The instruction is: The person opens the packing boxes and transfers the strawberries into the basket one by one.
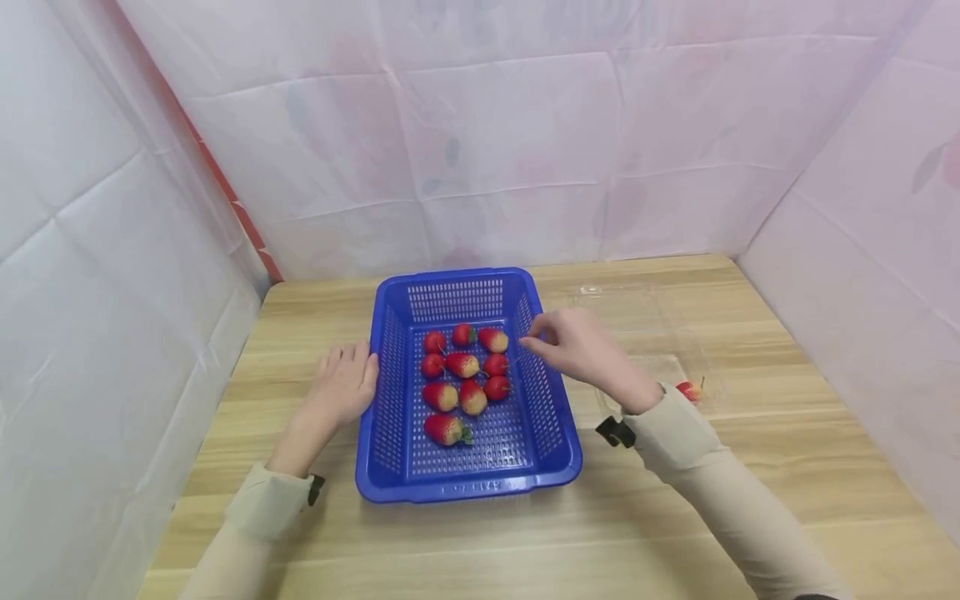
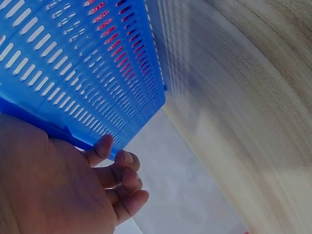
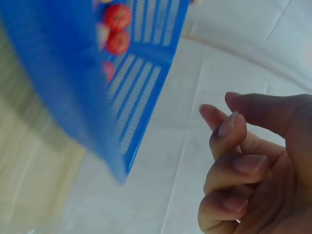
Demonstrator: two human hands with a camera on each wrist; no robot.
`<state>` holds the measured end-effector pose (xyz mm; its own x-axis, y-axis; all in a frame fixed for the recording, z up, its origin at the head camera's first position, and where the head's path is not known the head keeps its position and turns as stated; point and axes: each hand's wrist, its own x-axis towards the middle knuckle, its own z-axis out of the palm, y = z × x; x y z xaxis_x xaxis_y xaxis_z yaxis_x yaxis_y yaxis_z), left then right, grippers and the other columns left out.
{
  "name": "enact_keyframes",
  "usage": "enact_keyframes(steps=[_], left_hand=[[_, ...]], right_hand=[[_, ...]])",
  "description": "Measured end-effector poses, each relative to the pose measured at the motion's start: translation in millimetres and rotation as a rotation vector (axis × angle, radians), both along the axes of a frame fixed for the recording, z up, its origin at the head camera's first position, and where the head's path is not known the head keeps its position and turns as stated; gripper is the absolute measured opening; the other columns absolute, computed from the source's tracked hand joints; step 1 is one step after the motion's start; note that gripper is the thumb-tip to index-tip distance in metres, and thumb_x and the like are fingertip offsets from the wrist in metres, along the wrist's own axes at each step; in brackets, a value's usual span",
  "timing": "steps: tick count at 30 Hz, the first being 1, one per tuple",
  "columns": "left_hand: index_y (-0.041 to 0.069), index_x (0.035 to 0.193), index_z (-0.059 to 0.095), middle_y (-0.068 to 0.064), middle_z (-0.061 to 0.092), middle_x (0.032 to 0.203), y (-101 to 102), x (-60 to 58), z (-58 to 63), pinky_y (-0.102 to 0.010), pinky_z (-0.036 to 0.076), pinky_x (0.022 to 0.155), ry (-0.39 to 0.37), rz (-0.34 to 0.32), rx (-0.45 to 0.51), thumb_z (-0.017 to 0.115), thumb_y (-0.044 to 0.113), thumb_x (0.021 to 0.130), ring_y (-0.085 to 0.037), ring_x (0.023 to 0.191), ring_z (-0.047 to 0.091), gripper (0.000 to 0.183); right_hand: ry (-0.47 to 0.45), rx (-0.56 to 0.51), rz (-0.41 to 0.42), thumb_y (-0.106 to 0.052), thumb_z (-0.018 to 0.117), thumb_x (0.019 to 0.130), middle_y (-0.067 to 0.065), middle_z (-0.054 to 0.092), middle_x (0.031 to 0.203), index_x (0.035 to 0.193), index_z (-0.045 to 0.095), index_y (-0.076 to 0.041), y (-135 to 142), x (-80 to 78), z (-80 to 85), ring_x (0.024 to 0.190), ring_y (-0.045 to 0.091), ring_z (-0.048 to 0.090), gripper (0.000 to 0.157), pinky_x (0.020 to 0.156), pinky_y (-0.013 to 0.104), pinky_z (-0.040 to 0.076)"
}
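A blue plastic basket (image 1: 468, 492) stands on the table, holding several red strawberries with pale yellow ends (image 1: 440, 397) and several small round red fruits with thin stems (image 1: 432, 365). My left hand (image 1: 343, 387) rests against the basket's left rim; in the left wrist view its thumb touches the rim and the fingers are loosely bent. Over the basket's right rim hovers my right hand (image 1: 577, 350), its fingers loosely curled and a gap between thumb and fingertips. Nothing shows between those fingers in the right wrist view.
To the right of the basket lies a clear plastic container (image 1: 660, 333), partly behind my right forearm. A red and yellow fruit with a stem (image 1: 688, 391) is in it. White sheets (image 1: 510, 167) enclose the wooden table (image 1: 465, 550) at the back and sides.
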<state>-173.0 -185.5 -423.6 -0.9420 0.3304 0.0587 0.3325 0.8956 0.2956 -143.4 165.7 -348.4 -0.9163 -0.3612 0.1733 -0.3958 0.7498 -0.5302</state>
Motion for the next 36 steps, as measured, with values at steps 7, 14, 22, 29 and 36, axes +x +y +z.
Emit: enact_keyframes(steps=[7, 14, 22, 29, 36], left_hand=[[0.005, 0.106, 0.046, -0.014, 0.052, 0.098, 0, -0.3, -0.3, -0.046, 0.032, 0.081, -0.003, 0.002, 0.004, 0.024, 0.029, 0.107, -0.034, 0.093, 0.042, 0.032], [0.005, 0.106, 0.046, -0.014, 0.051, 0.096, 1, 0.2, 2.2, -0.046, 0.032, 0.081, -0.004, 0.001, 0.005, 0.024, 0.028, 0.107, -0.033, 0.092, 0.042, 0.032], [0.005, 0.108, 0.046, -0.015, 0.052, 0.099, 0, -0.3, 0.6, -0.046, 0.032, 0.081, 0.0, 0.008, 0.008, 0.024, 0.029, 0.107, -0.034, 0.093, 0.042, 0.033], [0.005, 0.107, 0.045, -0.014, 0.051, 0.098, -1, 0.0, 1.5, -0.045, 0.032, 0.079, 0.0, 0.006, 0.007, 0.023, 0.029, 0.107, -0.033, 0.092, 0.041, 0.033], [0.005, 0.106, 0.045, -0.013, 0.05, 0.096, 1, 1.1, 0.9, -0.045, 0.032, 0.079, -0.003, 0.001, 0.014, 0.024, 0.027, 0.107, -0.033, 0.09, 0.041, 0.03]], right_hand=[[0.021, 0.037, -0.109, -0.014, 0.068, 0.092, -0.002, 0.053, 0.058, 0.081, 0.071, -0.004, 46, 9.0, -16.0, 0.053, 0.013, 0.047, 0.015, 0.053, 0.034, 0.041], [-0.017, 0.156, -0.169, 0.004, 0.06, 0.079, 0.009, 0.067, 0.079, 0.09, 0.072, 0.003, 105, 20.9, -34.8, 0.064, 0.019, 0.058, 0.016, 0.061, 0.04, 0.049], [-0.13, 0.258, -0.225, 0.012, 0.054, 0.059, 0.029, 0.067, 0.092, 0.094, 0.069, 0.01, 160, 33.6, -60.4, 0.089, 0.049, 0.063, 0.038, 0.073, 0.056, 0.05], [-0.173, 0.26, -0.221, 0.013, 0.058, 0.063, 0.026, 0.068, 0.091, 0.091, 0.069, 0.007, 173, 33.4, -77.8, 0.086, 0.043, 0.063, 0.031, 0.073, 0.053, 0.049], [-0.194, 0.241, -0.257, 0.015, 0.055, 0.063, 0.022, 0.064, 0.083, 0.095, 0.068, 0.009, 172, 27.4, -94.7, 0.072, 0.035, 0.053, 0.035, 0.064, 0.042, 0.045]])
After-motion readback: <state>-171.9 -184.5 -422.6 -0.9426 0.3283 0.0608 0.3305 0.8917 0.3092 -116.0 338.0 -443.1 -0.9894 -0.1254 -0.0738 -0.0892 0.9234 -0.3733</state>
